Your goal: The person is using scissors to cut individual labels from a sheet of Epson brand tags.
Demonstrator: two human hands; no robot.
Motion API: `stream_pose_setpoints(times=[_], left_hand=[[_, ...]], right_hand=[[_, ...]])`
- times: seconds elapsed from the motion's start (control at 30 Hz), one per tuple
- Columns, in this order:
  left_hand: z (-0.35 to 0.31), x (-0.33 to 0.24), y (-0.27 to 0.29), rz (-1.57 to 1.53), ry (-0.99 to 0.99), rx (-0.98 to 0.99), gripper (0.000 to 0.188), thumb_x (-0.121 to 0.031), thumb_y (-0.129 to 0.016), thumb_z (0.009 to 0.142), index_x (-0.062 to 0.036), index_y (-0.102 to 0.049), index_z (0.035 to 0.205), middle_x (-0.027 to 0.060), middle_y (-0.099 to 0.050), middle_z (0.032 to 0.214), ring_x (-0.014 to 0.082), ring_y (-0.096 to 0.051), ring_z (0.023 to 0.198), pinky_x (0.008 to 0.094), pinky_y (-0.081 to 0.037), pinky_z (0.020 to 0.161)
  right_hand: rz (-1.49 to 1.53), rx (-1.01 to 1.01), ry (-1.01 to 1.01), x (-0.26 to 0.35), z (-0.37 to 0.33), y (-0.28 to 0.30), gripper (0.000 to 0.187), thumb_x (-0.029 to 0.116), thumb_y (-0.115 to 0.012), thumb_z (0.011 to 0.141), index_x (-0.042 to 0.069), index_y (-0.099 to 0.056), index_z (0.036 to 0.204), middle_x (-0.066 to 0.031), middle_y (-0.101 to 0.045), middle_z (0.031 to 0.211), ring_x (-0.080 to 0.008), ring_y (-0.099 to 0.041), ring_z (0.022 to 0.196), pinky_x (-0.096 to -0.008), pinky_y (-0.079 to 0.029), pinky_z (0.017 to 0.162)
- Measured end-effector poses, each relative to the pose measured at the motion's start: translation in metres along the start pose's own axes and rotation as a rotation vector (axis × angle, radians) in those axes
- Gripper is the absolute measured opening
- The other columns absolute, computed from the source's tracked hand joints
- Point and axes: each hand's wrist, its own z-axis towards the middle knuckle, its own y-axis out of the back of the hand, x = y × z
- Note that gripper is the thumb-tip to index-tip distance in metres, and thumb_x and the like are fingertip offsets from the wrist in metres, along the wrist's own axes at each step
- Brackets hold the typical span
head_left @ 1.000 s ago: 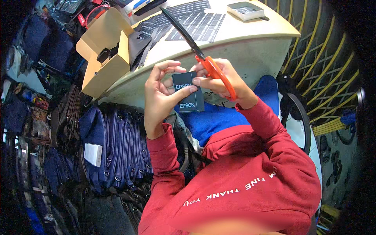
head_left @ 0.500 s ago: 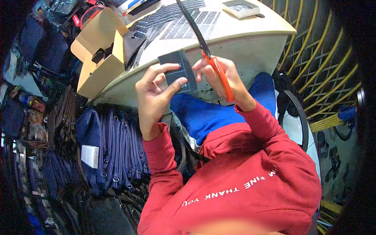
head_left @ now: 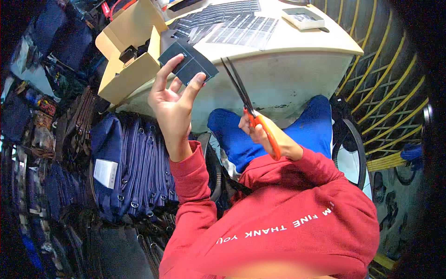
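My left hand (head_left: 173, 109) pinches a dark blue-grey sheet (head_left: 195, 63) with thin pale lines between thumb and fingers. The sheet is tilted up in front of the table's near edge, close to the cardboard box. In my right hand (head_left: 278, 139), over my lap, is a pair of scissors (head_left: 239, 86) with orange handles and long dark blades. The blades point up and away, slightly apart, and do not touch the sheet. Part of the handles is hidden by my fingers.
The white table (head_left: 306, 44) carries printed sheets (head_left: 244, 30) with dark rectangles and a shallow white box (head_left: 302, 18). An open cardboard box (head_left: 125, 76) stands at its left. Navy straps with metal rings (head_left: 148, 162) hang at left; a yellow folding gate (head_left: 371, 79) is at right.
My left hand has lifted the sheet up and to the left, apart from my right hand. The scissors have come down toward my lap, and their blades have parted.
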Motion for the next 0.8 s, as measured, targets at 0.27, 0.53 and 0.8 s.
stream_pose_setpoints(times=[0.27,0.53,0.8], left_hand=[[-0.002,0.002,-0.001,0.003,0.105,0.153,0.052,0.013,-0.069,0.069,0.0029,-0.054,0.117,0.0120,-0.056,0.111,0.0200,-0.061,0.093,0.0272,-0.056,0.076],[-0.006,-0.001,-0.009,0.073,0.086,0.249,0.052,0.012,-0.072,0.068,0.0025,-0.055,0.117,0.0131,-0.058,0.113,0.0199,-0.062,0.093,0.0267,-0.056,0.076],[-0.007,0.000,-0.011,0.035,0.117,0.273,0.053,0.010,-0.073,0.068,0.0029,-0.055,0.117,0.0137,-0.058,0.113,0.0189,-0.062,0.093,0.0247,-0.056,0.073]], right_hand=[[-0.118,0.078,0.038,0.004,-0.001,-0.006,0.044,0.048,-0.050,0.091,0.004,-0.050,0.095,-0.0006,-0.046,0.075,-0.0093,-0.041,0.069,-0.0254,-0.038,0.062],[-0.103,0.070,0.000,0.010,0.000,-0.003,0.073,0.069,-0.048,0.080,-0.001,-0.046,0.101,0.0015,-0.037,0.076,-0.0079,-0.034,0.067,-0.0210,-0.033,0.060],[0.029,0.085,0.011,0.007,-0.001,-0.003,0.076,0.071,-0.048,0.078,0.000,-0.044,0.103,0.0029,-0.034,0.075,-0.0066,-0.030,0.065,-0.0198,-0.029,0.057]])
